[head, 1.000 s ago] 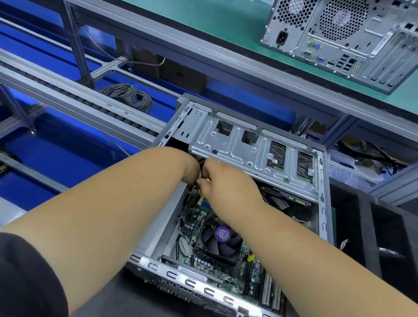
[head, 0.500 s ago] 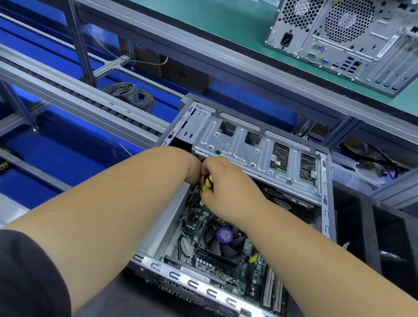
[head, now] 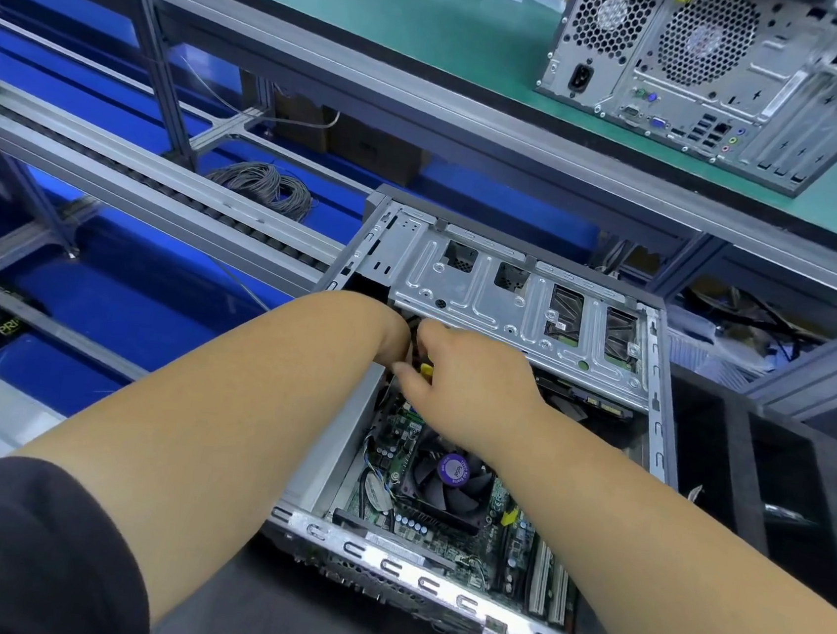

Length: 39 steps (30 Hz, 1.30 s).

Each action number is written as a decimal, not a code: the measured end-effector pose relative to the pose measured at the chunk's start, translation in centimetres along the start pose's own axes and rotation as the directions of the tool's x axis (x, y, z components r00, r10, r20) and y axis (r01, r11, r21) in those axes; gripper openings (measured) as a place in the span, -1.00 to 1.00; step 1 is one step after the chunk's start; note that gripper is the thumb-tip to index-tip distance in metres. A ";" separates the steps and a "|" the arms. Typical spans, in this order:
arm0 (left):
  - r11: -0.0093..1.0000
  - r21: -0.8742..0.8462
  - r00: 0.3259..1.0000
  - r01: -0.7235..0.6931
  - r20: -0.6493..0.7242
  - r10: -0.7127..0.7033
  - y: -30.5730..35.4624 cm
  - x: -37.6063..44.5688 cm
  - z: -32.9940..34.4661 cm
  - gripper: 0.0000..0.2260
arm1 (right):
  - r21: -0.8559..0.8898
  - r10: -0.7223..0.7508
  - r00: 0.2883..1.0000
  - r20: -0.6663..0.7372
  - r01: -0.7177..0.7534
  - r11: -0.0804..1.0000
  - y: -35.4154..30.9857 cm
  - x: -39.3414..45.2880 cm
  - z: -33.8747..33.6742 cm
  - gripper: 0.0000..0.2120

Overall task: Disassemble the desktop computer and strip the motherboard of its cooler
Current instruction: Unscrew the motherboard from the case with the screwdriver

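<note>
Both hands reach into the open computer case [head: 492, 479] under the edge of its metal drive cage [head: 511, 300]. The right hand [head: 471, 389] has its fingers curled around something with a bit of yellow [head: 425, 368] showing, likely a plug or a bundle of wires; its grip looks closed on it. The left hand [head: 394, 335] is bent in beside it, its fingers hidden behind the wrist, so I cannot tell how its grip stands. The motherboard [head: 393, 438] lies on the floor of the case, with the cooler [head: 448, 480] and its fan mounted on it, just below the right wrist.

The risk, as I judge it, is a hard tug: a latched plug pulled at an angle could bend pins or flex the board, and a sudden release could knock a knuckle against the cage's sheet-metal edge or the fan. The stamped case rim [head: 429, 584] near the forearms looks sharp too.

Room is tight: the cage overhangs the hands and the left case wall [head: 341, 443] crowds the left wrist. The open way out is upward and toward the person. A second computer [head: 715, 74] stands on the green tabletop [head: 386, 19], well apart.
</note>
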State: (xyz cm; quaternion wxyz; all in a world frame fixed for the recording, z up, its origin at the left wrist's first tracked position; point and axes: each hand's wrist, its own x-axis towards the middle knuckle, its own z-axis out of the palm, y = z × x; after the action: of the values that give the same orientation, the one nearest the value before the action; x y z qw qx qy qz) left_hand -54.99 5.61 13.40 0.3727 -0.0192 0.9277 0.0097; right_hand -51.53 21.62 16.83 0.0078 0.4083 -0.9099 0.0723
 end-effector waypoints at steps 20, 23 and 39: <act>0.998 0.056 0.999 -0.027 0.029 0.025 0.4 -0.2 0.0 -0.76 | 0.087 -0.042 0.998 0.055 0.037 0.995 0.2 -0.3 -0.3 -0.82; 0.997 0.067 0.999 -0.033 0.034 0.030 0.3 -0.1 0.0 -0.74 | 0.103 -0.010 0.999 0.042 0.006 0.995 0.4 -0.2 -0.3 -0.83; 0.965 -0.248 0.996 -0.086 0.004 0.090 1.0 -3.3 -0.8 -0.65 | 0.252 0.073 0.996 -0.052 -0.058 0.966 1.1 -2.1 -3.2 -0.89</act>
State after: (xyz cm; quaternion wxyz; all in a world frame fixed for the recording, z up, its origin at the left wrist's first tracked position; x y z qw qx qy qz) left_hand -53.20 6.68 16.30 0.3737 -0.0243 0.9163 0.1419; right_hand -51.10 24.37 19.72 -0.0186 0.3734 -0.9059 0.1992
